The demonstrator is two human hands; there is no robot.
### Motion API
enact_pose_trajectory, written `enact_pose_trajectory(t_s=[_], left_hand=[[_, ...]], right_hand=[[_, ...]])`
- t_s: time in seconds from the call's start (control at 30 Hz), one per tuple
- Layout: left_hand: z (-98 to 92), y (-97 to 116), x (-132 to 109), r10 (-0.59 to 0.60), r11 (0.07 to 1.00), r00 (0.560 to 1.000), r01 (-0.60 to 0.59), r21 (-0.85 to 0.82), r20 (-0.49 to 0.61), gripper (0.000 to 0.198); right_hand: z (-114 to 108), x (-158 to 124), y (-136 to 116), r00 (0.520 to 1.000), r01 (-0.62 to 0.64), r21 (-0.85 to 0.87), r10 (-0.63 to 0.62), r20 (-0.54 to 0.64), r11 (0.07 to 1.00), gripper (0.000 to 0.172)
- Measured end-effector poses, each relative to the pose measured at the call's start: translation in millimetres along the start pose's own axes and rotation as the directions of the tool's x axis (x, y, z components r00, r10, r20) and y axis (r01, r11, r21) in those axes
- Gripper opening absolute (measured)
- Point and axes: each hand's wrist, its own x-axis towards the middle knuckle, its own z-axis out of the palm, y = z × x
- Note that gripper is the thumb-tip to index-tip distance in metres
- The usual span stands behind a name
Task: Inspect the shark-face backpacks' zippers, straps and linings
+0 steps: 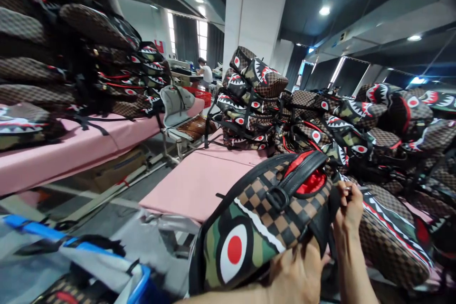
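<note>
A backpack point(270, 213) in brown check and camouflage, with a red-and-white eye patch, is tilted up in front of me. Its top gapes a little, showing red lining point(311, 183) beside a black strap with a buckle. My left hand point(295, 270) is closed on the near side of the backpack by a black strap; its fingertips are hidden behind it. At the backpack's right edge, my right hand point(349, 209) is closed in a pinch. Something small and shiny shows at its fingertips, too small to name.
A pink-topped table point(199, 183) bears a tall pile of similar backpacks point(249, 104), with more heaped along the right. Another pink table point(117, 140) on the left carries stacked backpacks. A blue-framed bin point(142, 278) stands at lower left. A person point(205, 73) sits far back.
</note>
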Motion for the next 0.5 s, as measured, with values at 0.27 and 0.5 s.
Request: enact_pose_trajectory(t_s=[0.27, 0.5], left_hand=[[6.5, -12.5, 10.2, 0.003, 0.991, 0.999, 0.003, -0.136, 0.046, 0.019], [-26.1, -130.8, 58.8, -0.44, 0.796, 0.861, 0.506, -0.332, 0.257, 0.027]], right_hand=[[0.8, 3.4, 6.4, 0.997, 0.075, -0.161, -0.068, 0.045, 0.984, 0.031], [-46.8, 43.0, 24.8, 0.985, 0.048, -0.661, 0.074, 0.156, 0.748, 0.024]])
